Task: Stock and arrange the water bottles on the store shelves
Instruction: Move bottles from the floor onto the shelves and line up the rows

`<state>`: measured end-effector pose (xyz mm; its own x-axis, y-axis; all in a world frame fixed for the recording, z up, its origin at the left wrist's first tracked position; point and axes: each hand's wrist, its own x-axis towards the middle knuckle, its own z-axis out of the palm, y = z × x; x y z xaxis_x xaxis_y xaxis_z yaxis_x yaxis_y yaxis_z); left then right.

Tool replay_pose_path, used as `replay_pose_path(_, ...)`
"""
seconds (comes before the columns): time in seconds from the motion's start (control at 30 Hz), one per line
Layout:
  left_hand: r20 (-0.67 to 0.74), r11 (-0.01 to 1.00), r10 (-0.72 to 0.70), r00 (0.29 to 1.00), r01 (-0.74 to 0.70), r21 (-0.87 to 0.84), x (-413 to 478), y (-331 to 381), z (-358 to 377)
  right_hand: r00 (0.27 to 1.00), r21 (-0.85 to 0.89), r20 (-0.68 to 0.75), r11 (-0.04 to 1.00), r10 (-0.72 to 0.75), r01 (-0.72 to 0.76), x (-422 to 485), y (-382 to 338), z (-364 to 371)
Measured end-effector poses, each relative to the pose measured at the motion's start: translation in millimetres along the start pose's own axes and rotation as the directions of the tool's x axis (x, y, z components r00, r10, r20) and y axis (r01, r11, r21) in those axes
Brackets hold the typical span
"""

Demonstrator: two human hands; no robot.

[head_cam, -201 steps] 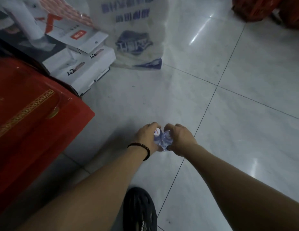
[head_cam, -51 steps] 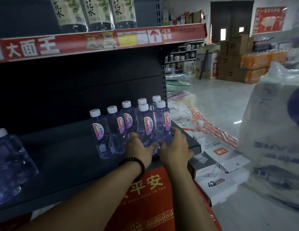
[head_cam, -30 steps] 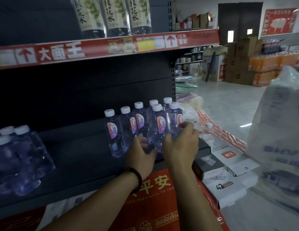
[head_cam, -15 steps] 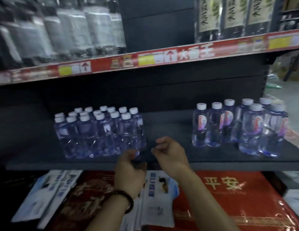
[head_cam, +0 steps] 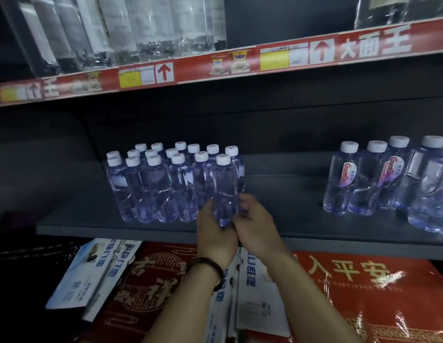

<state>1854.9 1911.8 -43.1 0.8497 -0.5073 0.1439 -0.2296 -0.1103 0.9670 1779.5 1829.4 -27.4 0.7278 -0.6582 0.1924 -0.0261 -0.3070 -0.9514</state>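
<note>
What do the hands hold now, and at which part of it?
The left hand and right hand grip one water bottle by its lower body, one on each side.

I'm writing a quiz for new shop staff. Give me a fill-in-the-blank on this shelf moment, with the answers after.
1. The left hand and right hand both hold one water bottle at the front of the bottle cluster on the ____.
2. Its cap is ____.
3. The labelled bottles stand apart, to its ____.
4. The upper price strip is mainly ____.

Answers: left; white; right; red.
</note>
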Motion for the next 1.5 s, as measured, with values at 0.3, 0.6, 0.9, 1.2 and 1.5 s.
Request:
replay_pose_path(0.3, 0.158, 0.998, 0.026, 0.987, -0.034, 0.052, -7.9, 9.9, 15.1, 0.996, -0.012, -0.09, 1.0, 0.005, -0.006, 2.9, 3.4, -35.5)
replay_pose_path(0.6, 0.327, 0.996, 0.084, 0.941, -0.07, -0.054, -16.2, 21.0, 54.2, 0.977, -0.118, -0.21, 0.991, 0.04, -0.066, -16.8, 6.6, -95.9)
replay_pose_path(0.9, 0.476, 0.984, 0.174, 0.862, -0.138, -0.11, -35.0, 35.6, 111.1, 0.962, -0.112, -0.266, 0.988, 0.071, -0.103, -49.7, 12.6, -158.5)
replay_pose_path(1.2, 0.586, 0.971, 0.237, 0.775, -0.188, -0.145, -51.2, 39.9, 165.3, 0.959, -0.447, -0.279, 0.89, -0.041, -0.092, -83.5, 22.6, -220.3)
replay_pose_path(1.5, 0.639, 0.971, 0.238, 0.731, -0.171, -0.165, -70.3, 43.3, 216.6, 0.979, -0.66, -0.204, 0.738, 0.003, -0.14, -94.4, 44.2, -250.5)
